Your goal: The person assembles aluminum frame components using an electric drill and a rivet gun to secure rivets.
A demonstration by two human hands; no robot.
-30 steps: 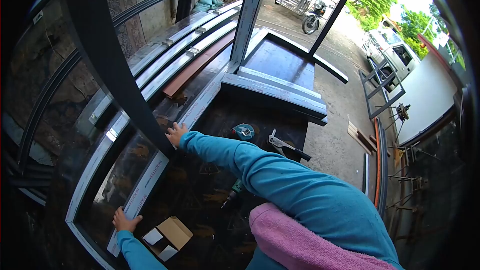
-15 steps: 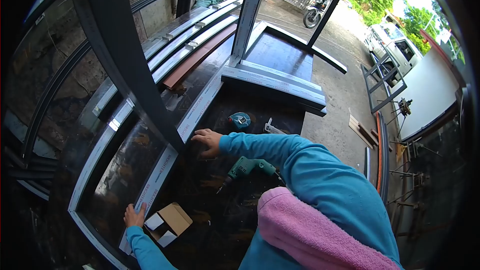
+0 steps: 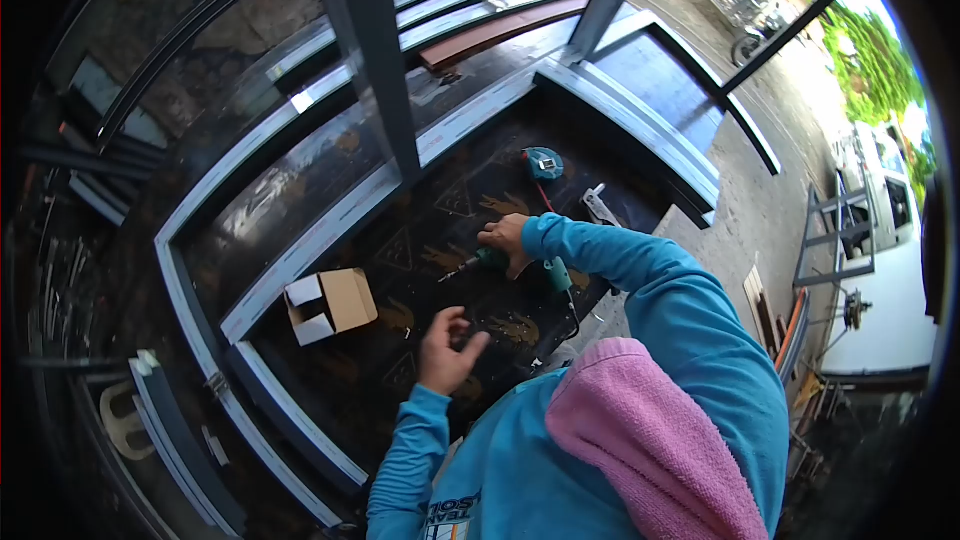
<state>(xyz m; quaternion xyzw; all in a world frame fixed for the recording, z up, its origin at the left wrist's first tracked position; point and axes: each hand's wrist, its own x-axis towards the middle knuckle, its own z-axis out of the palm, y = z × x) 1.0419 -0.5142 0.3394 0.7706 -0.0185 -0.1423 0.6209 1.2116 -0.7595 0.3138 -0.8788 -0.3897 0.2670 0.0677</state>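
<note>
My right hand reaches forward and closes around the body of a teal power drill that lies on the dark work table, its bit pointing left. My left hand hovers above the table near my chest, fingers loosely curled and holding nothing. A long grey aluminium frame profile with a white label strip runs diagonally across the table to the left of both hands. A small open cardboard box sits beside that profile, left of my left hand.
A teal tape measure and a hand tool with pale handles lie beyond the drill. A dark upright post rises from the frame. More profiles are stacked at the back; metal frames and a vehicle stand outside to the right.
My right hand left the frame profile and moved right onto the drill. My left hand let go of the profile's near end and lifted toward my chest. The view tilted down.
</note>
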